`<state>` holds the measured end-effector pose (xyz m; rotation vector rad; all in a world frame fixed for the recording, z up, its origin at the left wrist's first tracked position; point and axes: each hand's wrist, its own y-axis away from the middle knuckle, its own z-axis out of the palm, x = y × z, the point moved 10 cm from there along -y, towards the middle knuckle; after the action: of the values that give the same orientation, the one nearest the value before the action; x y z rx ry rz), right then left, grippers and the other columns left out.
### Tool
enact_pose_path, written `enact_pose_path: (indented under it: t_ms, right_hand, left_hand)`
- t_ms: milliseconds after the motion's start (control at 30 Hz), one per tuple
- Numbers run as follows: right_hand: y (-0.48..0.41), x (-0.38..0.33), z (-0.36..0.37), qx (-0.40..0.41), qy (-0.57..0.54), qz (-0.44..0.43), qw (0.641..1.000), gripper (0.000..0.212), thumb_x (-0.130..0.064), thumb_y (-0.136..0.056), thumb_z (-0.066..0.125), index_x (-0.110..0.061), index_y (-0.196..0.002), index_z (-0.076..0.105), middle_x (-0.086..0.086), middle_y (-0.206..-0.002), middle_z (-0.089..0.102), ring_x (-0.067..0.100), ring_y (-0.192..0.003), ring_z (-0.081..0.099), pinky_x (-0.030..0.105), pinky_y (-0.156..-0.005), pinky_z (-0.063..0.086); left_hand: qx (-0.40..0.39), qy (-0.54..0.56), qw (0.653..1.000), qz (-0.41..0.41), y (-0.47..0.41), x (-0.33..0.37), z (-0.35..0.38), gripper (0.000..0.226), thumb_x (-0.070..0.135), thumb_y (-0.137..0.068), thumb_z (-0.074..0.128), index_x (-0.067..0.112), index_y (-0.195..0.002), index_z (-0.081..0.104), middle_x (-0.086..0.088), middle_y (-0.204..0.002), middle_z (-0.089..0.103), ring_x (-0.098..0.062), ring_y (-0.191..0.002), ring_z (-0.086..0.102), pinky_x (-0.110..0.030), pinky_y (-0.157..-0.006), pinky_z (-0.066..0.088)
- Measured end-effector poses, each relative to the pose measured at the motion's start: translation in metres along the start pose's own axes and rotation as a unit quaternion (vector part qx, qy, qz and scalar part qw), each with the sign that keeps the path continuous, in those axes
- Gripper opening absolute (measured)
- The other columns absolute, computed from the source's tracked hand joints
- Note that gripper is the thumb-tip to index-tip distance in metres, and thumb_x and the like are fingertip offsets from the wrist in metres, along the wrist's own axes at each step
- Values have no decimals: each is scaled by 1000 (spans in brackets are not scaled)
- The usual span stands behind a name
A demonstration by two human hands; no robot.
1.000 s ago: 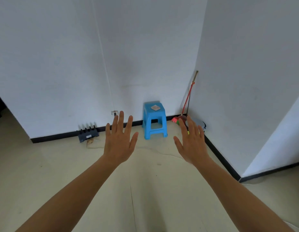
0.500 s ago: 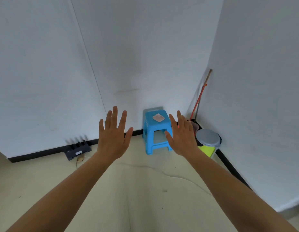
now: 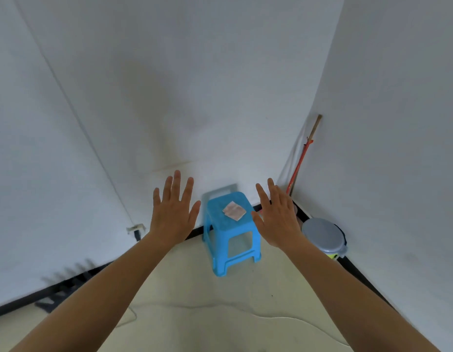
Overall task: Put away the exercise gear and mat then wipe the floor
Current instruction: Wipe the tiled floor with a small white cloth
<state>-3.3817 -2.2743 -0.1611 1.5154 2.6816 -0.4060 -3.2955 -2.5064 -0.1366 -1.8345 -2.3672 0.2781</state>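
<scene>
A blue plastic stool (image 3: 230, 232) stands near the room's corner, with a small folded cloth (image 3: 234, 211) lying on its seat. My left hand (image 3: 173, 212) is stretched out in the air to the left of the stool, fingers straight and spread, holding nothing. My right hand (image 3: 277, 214) is held out to the right of the stool, fingers straight, also empty. Neither hand touches the stool or the cloth. No mat or exercise gear is in view.
A grey-lidded bin (image 3: 324, 236) sits against the right wall. A long-handled tool with a red and wooden shaft (image 3: 302, 154) leans in the corner. A dark rack (image 3: 65, 288) lies by the left baseboard. A thin white cable (image 3: 283, 317) crosses the beige floor.
The view has moved closer to the corner and the stool looms larger. Both hands stay raised and spread, now flanking the stool. The bin has come fully into sight.
</scene>
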Motion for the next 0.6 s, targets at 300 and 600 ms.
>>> enact_pose_path:
  t_ms: [300, 600]
  right_hand:
    - [-150, 90, 120, -65, -17, 98, 993, 71, -45, -101, 43, -18, -159, 11, 16, -166, 5, 35, -153, 12, 48, -122, 17]
    - [-278, 144, 307, -241, -28, 132, 961, 67, -44, -104, 34, -19, -159, 6, 15, -166, 1, 34, -151, 12, 46, -119, 22]
  left_hand:
    - [-99, -15, 992, 74, -188, 11, 135, 70, 54, -98, 6, 17, -155, 19, -18, -162, 10, -37, -146, 23, -58, -111, 30]
    - [-250, 33, 961, 111, -300, 17, 315, 67, 43, -104, 27, 20, -155, -8, -15, -160, -23, -32, -150, -11, -49, -119, 19]
